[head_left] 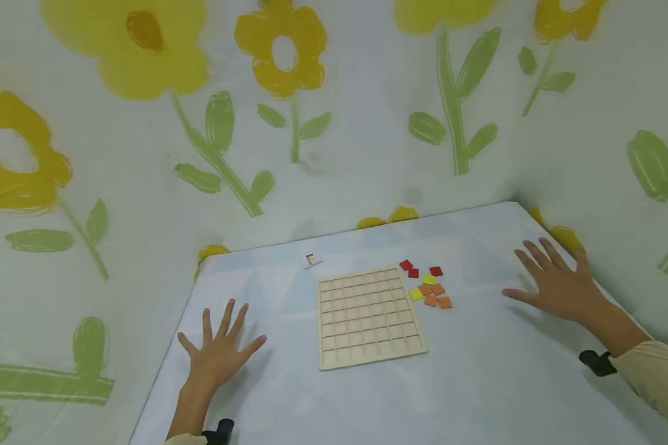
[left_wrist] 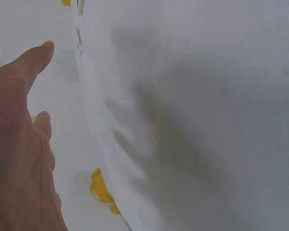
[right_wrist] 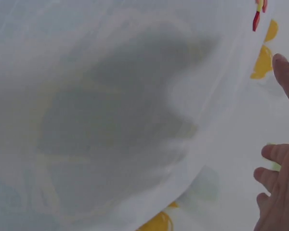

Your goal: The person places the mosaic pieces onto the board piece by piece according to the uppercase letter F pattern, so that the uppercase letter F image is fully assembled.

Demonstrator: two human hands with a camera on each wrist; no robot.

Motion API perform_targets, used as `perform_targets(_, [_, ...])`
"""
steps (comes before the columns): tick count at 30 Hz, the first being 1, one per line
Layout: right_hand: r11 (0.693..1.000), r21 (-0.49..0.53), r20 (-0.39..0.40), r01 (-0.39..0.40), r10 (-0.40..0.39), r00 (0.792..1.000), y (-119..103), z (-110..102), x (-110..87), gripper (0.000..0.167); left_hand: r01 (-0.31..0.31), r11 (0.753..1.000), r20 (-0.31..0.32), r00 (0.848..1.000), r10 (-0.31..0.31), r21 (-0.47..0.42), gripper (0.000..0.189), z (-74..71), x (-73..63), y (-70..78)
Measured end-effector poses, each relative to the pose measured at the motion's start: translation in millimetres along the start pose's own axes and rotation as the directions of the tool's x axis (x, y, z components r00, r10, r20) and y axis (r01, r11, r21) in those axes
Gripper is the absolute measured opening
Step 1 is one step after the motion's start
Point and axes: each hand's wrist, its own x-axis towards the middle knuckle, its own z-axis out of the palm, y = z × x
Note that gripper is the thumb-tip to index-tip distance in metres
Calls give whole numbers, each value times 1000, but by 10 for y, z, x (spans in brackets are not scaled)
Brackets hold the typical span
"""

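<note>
My left hand (head_left: 216, 360) is spread over the left part of the table, fingers straight and apart, holding nothing. Over on the right side, my right hand (head_left: 562, 287) is spread in the same way, also with nothing in it. Between them lies a square wooden grid board (head_left: 367, 316) with bare compartments. Several small square tiles lie loose at its upper right: red (head_left: 435, 271), yellow (head_left: 415, 294) and orange (head_left: 445, 303). Both wrist views show a hand raised above the white surface, casting a shadow.
A small white card (head_left: 311, 259) with a coloured pattern lies beyond the board's upper left corner. The white table (head_left: 479, 383) meets flower-printed cloth walls (head_left: 356, 154) at the back and sides. Dark straps (head_left: 597, 363) are on the wrists.
</note>
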Motion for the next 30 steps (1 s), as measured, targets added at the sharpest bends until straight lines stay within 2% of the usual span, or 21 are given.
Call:
perform_targets(3, [999,25,-26,28,-27,999,-88,34,59,97,2,1000,-10,1000,-3,-11,93,-2,-9,-12])
perform_targets(5, [998,48,-58,50,-47,997,-151,45,81,92,-7,999,-23,1000,6,-35,91,12,21,40])
perform_targets(11, [986,127,-100,111,-98,990,-386,56,136,72,-66,988,-57,997,59,-138,85,125,184,386])
perform_targets(17, [969,194,-62,152,-142,988,-722,94,302,59,-150,960,-135,983,121,-236,78,163,290,702])
perform_targets(21, [966,207,-29,157,-154,988,-874,138,374,55,-171,947,-151,980,133,-273,74,226,344,872])
perform_targets(25, [964,228,-10,134,-136,991,-949,186,470,51,-185,924,-159,978,138,-336,71,316,398,973])
perform_targets(30, [968,233,26,91,-100,995,-972,279,611,47,-205,875,-158,976,150,-438,69,480,470,1013])
